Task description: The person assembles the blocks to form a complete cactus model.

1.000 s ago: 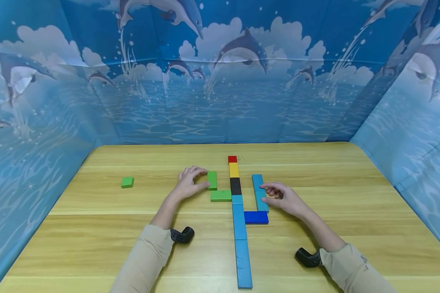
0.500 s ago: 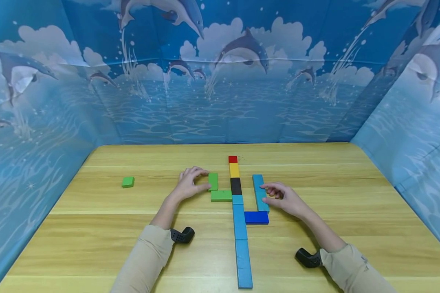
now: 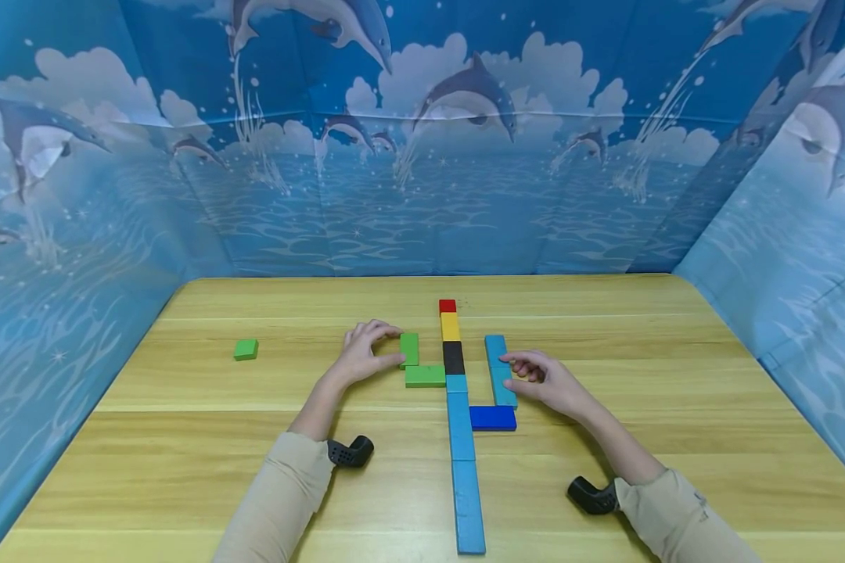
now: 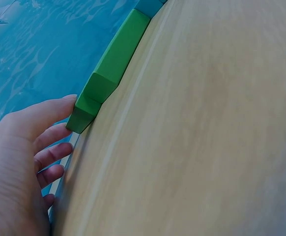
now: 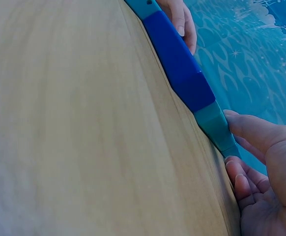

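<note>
My left hand (image 3: 361, 352) is at the left side of an upright-set green block (image 3: 409, 349); its thumb and index fingertip touch the block's left edge. In the left wrist view the other fingers (image 4: 52, 153) hang loosely bent below. Below that block lies a second green block (image 3: 426, 377), crosswise against the long central row. My right hand (image 3: 544, 381) touches the right side of two light-blue blocks (image 3: 503, 386) set end to end, with thumb and index fingertips along them. A dark blue block (image 3: 492, 418) joins these to the row.
The central row runs away from me: a red block (image 3: 447, 306), a yellow block (image 3: 449, 326), a black block (image 3: 454, 357), then light-blue blocks (image 3: 461, 426). A small green block (image 3: 246, 349) lies apart at left on the wooden table (image 3: 183, 438). A dolphin-print cloth (image 3: 429, 211) surrounds the table.
The upright-set green block has shifted slightly toward me and to the right under my left hand, meeting the crosswise green block. My right hand stays in place.
</note>
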Motion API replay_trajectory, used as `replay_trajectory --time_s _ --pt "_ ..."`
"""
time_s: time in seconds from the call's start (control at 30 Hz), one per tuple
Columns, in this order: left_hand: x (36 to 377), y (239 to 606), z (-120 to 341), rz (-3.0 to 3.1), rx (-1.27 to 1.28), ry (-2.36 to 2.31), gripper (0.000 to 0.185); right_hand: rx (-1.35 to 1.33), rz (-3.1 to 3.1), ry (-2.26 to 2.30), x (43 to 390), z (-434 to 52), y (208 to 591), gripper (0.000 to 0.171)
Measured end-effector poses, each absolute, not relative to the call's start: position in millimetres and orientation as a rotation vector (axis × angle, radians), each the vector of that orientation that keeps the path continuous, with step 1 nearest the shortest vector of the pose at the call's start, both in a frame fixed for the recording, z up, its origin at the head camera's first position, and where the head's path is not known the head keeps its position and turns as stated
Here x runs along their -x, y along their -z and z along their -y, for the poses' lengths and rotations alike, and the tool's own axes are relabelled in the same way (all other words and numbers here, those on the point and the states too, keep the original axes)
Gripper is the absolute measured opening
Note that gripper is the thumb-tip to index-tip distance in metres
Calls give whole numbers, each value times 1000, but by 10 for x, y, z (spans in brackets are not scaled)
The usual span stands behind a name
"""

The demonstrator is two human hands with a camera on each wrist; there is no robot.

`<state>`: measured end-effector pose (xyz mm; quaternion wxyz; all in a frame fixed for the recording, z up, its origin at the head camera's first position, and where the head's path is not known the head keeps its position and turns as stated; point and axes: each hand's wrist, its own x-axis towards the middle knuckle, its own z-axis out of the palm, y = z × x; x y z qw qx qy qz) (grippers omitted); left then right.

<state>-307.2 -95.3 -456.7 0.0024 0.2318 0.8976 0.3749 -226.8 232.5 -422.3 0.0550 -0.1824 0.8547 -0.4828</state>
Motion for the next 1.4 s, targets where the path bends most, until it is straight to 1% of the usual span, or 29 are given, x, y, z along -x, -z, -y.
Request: replay_trajectory --time_s 0.23,0.5,0.67,0.77,0.97,1.17,1.4 --pt "3064 4560 964 -2804 -723 -1214 49 556 -2595 1449 2281 -2330 4241 39" --pt "3068 4472 1159 -2724 -669 -1554 48 555 -2595 1449 2286 -2323 4252 39" --pt "3042 4358 1444 -2704 -590 -1708 48 561 -2594 1453 2290 -2327 4260 39" --pt "3003 4324 1650 -2749 -534 -1717 48 564 -2590 1454 2290 -2330 4256 39" --pt "2886 4312 2058 -2893 -403 -1608 51 568 -2588 1453 2292 -2330 4243 39" --pt "2780 4376 2447 -3030 -298 -1493 53 564 -2597 1447 2292 -2326 4231 39" --pt "2645 4448 2782 -3101 -128 -1425 53 562 -2605 1441 2288 -2323 4230 39"
